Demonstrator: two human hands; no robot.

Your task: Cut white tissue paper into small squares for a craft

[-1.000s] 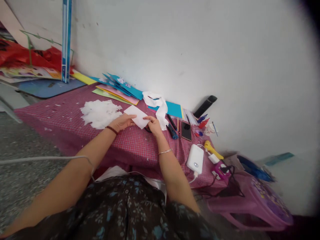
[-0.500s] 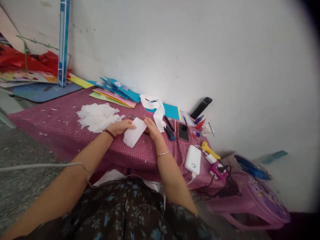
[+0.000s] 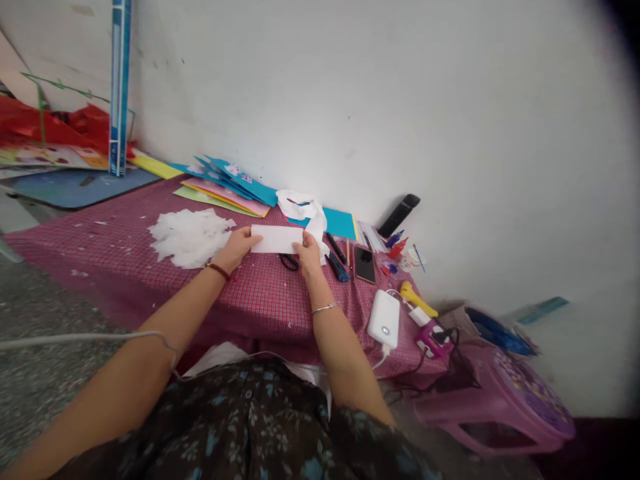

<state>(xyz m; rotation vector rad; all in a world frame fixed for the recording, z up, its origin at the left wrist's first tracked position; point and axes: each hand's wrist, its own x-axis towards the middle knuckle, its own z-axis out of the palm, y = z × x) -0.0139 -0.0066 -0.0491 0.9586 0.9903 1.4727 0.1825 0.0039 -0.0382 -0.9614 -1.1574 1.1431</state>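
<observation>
Setting: bare white wall (image 3: 350, 100) behind; low counter (image 3: 260, 300) under a red-checked cloth, flecked with small white offcuts.

Principal item: white paper strip (image 3: 277, 239), oblong, apparently folded, held level just above the cloth near the middle of the counter, long edge roughly parallel to the wall.

Left grip (image 3: 237, 245): closed on the strip's left short end, thumb on top, fingers beneath; dark beaded band at the wrist.

Right grip (image 3: 307, 253): pinching the right short end likewise; thin metal bangle (image 3: 325, 308) on the forearm.

Handling, by judgement: very light, thin and limp; no stiffness beyond what the fold lends; quick to crease, tear or sag if held by one end only. Not slippery. Best taken at both short ends, as here, or along the folded edge, with light pressure only.

Adjacent items:
- heap of white paper scraps (image 3: 187, 233), just left of the left grip, resting on the cloth;
- scissors (image 3: 289, 261), dark-handled, lying under the strip, close to the right grip;
- crumpled white sheet (image 3: 305, 207) behind the strip, near the wall;
- coloured card sheets (image 3: 225, 187), fanned, blue, pink, yellow and green, against the wall;
- pens (image 3: 337, 260) and a dark phone (image 3: 364, 263), right of the right grip;
- white power bank (image 3: 384, 319), cable attached, at the counter's right corner;
- purple plastic stool (image 3: 500, 400) on the floor beyond that corner.
</observation>
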